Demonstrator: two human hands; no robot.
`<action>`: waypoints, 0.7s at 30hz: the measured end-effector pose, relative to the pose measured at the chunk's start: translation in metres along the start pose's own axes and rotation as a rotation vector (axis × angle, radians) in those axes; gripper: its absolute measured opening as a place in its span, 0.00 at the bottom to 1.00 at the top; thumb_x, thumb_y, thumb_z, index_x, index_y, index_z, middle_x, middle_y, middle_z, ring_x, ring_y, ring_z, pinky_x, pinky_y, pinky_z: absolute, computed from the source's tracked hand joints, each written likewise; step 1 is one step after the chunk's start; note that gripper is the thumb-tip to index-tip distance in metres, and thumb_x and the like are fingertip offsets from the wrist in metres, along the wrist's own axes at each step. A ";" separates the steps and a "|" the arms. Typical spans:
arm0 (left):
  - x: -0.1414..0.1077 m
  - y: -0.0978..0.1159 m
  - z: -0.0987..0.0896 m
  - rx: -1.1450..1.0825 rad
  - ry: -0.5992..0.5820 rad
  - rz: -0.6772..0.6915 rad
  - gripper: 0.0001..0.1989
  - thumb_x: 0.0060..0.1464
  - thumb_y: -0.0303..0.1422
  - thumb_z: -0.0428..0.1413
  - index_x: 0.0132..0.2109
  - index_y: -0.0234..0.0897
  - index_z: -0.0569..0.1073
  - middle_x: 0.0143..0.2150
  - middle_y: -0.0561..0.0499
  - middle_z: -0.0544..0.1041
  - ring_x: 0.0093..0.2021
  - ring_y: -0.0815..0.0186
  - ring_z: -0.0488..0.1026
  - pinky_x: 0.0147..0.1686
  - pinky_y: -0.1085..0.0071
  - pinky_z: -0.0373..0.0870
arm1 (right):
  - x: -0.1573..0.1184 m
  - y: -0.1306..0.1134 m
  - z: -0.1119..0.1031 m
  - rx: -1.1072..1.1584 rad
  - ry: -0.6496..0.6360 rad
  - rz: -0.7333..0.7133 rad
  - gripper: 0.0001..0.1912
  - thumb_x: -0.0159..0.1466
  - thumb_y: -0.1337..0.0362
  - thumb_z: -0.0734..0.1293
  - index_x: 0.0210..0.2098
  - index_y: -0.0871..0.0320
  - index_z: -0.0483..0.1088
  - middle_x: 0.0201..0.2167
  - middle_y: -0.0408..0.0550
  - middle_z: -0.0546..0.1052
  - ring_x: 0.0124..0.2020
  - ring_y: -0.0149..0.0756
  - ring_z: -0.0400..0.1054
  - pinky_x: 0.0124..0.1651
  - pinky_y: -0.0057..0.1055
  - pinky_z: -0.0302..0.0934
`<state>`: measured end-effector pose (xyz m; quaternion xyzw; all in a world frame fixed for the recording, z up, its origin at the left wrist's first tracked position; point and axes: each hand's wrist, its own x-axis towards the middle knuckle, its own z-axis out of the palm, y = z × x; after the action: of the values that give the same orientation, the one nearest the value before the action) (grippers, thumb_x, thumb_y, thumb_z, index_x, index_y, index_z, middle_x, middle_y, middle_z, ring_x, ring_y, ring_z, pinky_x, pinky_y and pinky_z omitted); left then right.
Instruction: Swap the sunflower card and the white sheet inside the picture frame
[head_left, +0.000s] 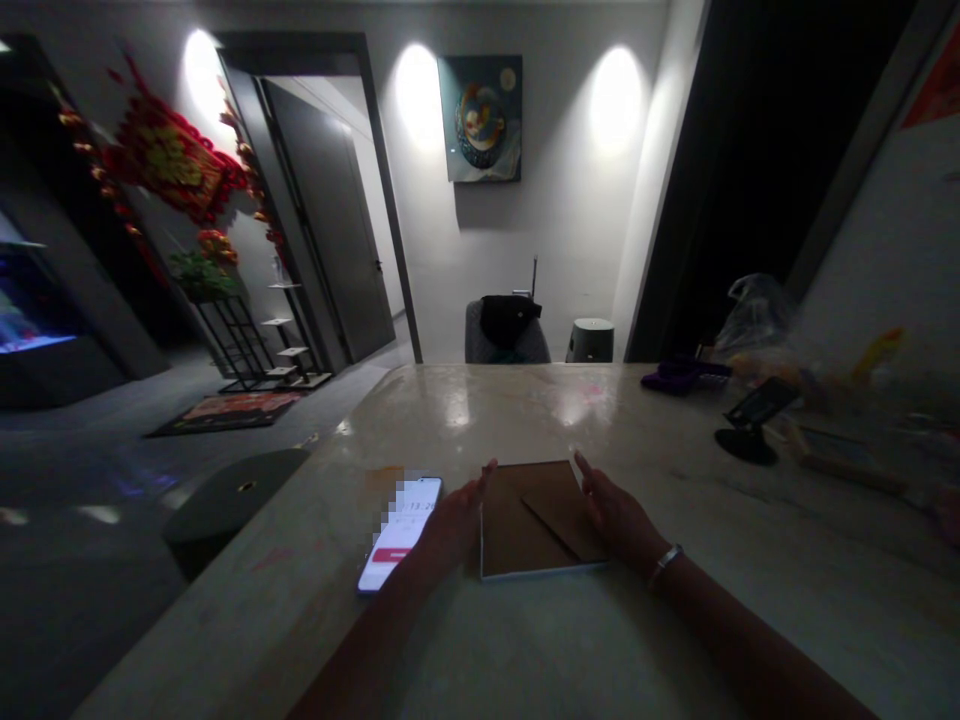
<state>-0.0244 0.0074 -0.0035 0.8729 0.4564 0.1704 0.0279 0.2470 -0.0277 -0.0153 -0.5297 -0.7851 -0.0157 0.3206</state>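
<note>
Both hands lie open and flat, fingers spread, on a pale stone counter [480,650], with nothing gripped in either. The left hand [450,530] sits just beside the left edge of a flat brown notebook [536,520], and the right hand [619,520], with a silver bracelet [666,565] on its wrist, is at the notebook's right edge, though I cannot tell if its fingers touch it. The notebook lies flat between the 2 hands, and a phone [397,535] with a lit screen lies just left of the left hand. Farther right on the counter are a black phone stand [750,425], a purple item [675,377] and a clear plastic bag [754,320]. Past the counter's left edge is a dark round stool [232,505]. Beyond the far edge stand a chair [506,340] with black cloth on it, a shelf with a plant [202,275], a door [322,220] and a painting [480,118] on the wall.
</note>
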 end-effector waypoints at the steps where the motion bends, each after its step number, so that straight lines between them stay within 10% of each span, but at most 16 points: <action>1: 0.000 0.001 0.000 0.016 0.006 0.000 0.38 0.48 0.18 0.39 0.62 0.44 0.33 0.36 0.50 0.69 0.24 0.73 0.62 0.21 0.77 0.60 | 0.000 0.000 0.000 0.001 -0.001 0.006 0.35 0.57 0.75 0.52 0.61 0.56 0.35 0.33 0.49 0.68 0.27 0.33 0.64 0.28 0.28 0.62; 14: -0.003 0.015 -0.016 -0.080 -0.077 -0.178 0.26 0.54 0.33 0.42 0.61 0.39 0.49 0.38 0.47 0.71 0.34 0.66 0.67 0.32 0.72 0.62 | 0.000 -0.041 -0.016 0.165 -0.207 0.114 0.28 0.56 0.59 0.62 0.55 0.55 0.56 0.45 0.54 0.70 0.44 0.42 0.63 0.46 0.39 0.58; 21: -0.002 0.024 -0.026 -0.147 -0.076 -0.288 0.25 0.55 0.36 0.42 0.59 0.38 0.53 0.38 0.47 0.72 0.35 0.65 0.69 0.34 0.72 0.62 | -0.003 -0.052 -0.011 0.140 -0.208 0.058 0.27 0.55 0.69 0.61 0.54 0.57 0.57 0.47 0.54 0.68 0.48 0.41 0.61 0.49 0.39 0.56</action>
<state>-0.0151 -0.0113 0.0248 0.7999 0.5617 0.1644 0.1332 0.2098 -0.0571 0.0080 -0.5273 -0.7976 0.1036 0.2740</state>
